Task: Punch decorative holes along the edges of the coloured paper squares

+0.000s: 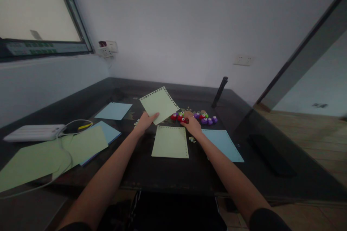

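Pinching a pale green paper sheet (159, 104) at its near corner, the left hand (145, 122) holds it lifted and tilted above the dark table (168, 177), thumb on top and fingers underneath. This sheet is thin, matte and roughly square, with a row of small punched holes running along two of its edges.

Just right of the lifted sheet, the right hand (193, 124) lies palm down with fingers curled over a red craft punch (181, 118); whether it truly grips the punch cannot be told. The punches are small, rounded, glossy plastic pieces with pale buttons on top. About three red ones show beside the hand, and a purple cluster (207, 119) of roughly four sits further right of the lifted sheet; the exact count is blurred.

Directly below the lifted sheet lies a second green sheet (170, 142), flat, with holes along its right and top edges. Right of that rests a light blue sheet (223, 145). Left of the lifted sheet lie another blue sheet (114, 110), then a blue one under a large green sheet (54, 155) nearer the table edge. A white ribbed power bank (34, 133) with a white cable (65, 151) sits far left. A slim dark object (220, 91) stands tilted behind the purple punches. No writing is readable.
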A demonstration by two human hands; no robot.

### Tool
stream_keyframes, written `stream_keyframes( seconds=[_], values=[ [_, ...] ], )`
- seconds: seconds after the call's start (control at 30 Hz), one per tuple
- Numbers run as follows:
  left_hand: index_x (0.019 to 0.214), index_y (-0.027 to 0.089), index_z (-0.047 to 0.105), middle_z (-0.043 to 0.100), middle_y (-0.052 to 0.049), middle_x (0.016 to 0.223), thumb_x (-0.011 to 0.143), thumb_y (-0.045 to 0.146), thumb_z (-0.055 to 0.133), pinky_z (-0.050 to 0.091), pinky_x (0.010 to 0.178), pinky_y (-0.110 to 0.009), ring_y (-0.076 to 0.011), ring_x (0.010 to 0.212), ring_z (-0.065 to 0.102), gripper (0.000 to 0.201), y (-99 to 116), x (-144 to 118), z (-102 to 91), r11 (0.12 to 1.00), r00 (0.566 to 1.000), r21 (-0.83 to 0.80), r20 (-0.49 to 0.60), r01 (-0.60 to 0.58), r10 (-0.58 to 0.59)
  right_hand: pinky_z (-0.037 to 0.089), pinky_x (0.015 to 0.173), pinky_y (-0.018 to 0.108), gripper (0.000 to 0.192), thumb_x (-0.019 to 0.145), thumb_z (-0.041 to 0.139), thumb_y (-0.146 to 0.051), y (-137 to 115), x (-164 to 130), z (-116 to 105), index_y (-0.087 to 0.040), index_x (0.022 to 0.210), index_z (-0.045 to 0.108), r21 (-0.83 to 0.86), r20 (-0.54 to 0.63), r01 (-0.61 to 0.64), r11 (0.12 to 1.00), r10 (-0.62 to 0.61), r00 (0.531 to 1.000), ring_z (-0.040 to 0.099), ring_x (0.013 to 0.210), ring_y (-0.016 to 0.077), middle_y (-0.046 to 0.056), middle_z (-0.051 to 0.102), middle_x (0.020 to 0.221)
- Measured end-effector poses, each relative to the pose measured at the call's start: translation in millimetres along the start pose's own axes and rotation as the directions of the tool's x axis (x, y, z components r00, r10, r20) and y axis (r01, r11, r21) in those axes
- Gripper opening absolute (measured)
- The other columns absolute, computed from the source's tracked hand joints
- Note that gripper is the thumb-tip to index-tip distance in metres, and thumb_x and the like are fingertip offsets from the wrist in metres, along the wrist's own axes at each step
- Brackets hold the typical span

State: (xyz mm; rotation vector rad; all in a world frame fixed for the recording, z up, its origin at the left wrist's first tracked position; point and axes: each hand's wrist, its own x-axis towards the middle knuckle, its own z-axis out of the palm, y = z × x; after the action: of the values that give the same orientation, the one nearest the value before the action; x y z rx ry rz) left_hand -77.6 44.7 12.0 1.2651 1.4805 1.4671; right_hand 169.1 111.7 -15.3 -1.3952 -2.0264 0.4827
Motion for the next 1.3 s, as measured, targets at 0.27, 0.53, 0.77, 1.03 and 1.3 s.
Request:
stream_keyframes(
  seconds=[0.27, 0.53, 0.77, 1.03, 1.3],
  values=[
    [0.062, 0.013, 0.060, 0.054, 0.000, 0.043, 0.073, 0.045, 0.065, 0.032, 0.039, -0.022, -0.0098, 0.036, 0.043, 0.034, -3.3, -1.2, 0.1, 0.989, 0.994, 0.147, 0.107, -0.006, -0.010, 0.044, 0.088, 0.040, 0.021, 0.068, 0.072, -0.025, -2.1, 0.7, -1.8, -0.020, 0.087, 0.064, 0.032, -0.017, 0.011, 0.999, -0.011, 1.000, 0.058, 0.101, 0.0250, 0.009, 0.063, 0.104],
    [0.075, 0.013, 0.057, 0.059, 0.000, 0.058, 0.072, 0.033, 0.066, 0.030, 0.041, -0.019, -0.0048, 0.039, 0.039, 0.022, 8.4, -25.9, 30.3, 0.981, 0.955, -0.093, 0.262, 0.169, -0.139, 0.044, 0.050, 0.026, 0.028, 0.068, 0.070, -0.031, 2.6, -21.6, -45.5, -0.016, 0.090, 0.064, 0.572, 0.158, -0.169, 0.803, 0.095, 0.983, 0.060, 0.057, 0.0142, 0.004, 0.067, 0.080],
    [0.081, 0.013, 0.057, 0.057, 0.000, 0.056, 0.072, 0.035, 0.067, 0.028, 0.040, -0.021, -0.0081, 0.040, 0.047, 0.025, 13.1, -45.4, 49.8, 0.987, 0.918, -0.033, 0.374, 0.157, -0.134, 0.055, 0.070, 0.028, 0.040, 0.058, 0.080, -0.021, 2.2, -65.6, -65.0, -0.022, 0.096, 0.068, 0.869, 0.243, -0.285, 0.403, 0.154, 0.958, 0.064, 0.071, 0.0123, 0.001, 0.067, 0.088],
    [0.084, 0.013, 0.058, 0.058, 0.000, 0.053, 0.075, 0.031, 0.065, 0.029, 0.040, -0.021, -0.0089, 0.038, 0.049, 0.022, 20.0, -51.1, 52.6, 0.992, 0.919, 0.041, 0.374, 0.117, -0.124, 0.053, 0.087, 0.040, 0.029, 0.066, 0.077, -0.030, 0.0, -74.7, -56.0, -0.020, 0.090, 0.065, 0.930, 0.269, -0.310, 0.198, 0.208, 0.940, 0.066, 0.069, 0.0147, 0.002, 0.069, 0.081],
    [0.084, 0.013, 0.060, 0.056, 0.002, 0.048, 0.076, 0.033, 0.064, 0.029, 0.040, -0.021, -0.0093, 0.035, 0.049, 0.023, 18.2, -50.4, 53.5, 0.994, 0.904, 0.073, 0.416, 0.078, -0.102, 0.050, 0.093, 0.041, 0.031, 0.063, 0.079, -0.022, -3.3, -77.2, -56.3, -0.018, 0.089, 0.064, 0.941, 0.277, -0.307, 0.142, 0.197, 0.941, 0.068, 0.088, 0.0218, 0.006, 0.069, 0.094]
  ],
)
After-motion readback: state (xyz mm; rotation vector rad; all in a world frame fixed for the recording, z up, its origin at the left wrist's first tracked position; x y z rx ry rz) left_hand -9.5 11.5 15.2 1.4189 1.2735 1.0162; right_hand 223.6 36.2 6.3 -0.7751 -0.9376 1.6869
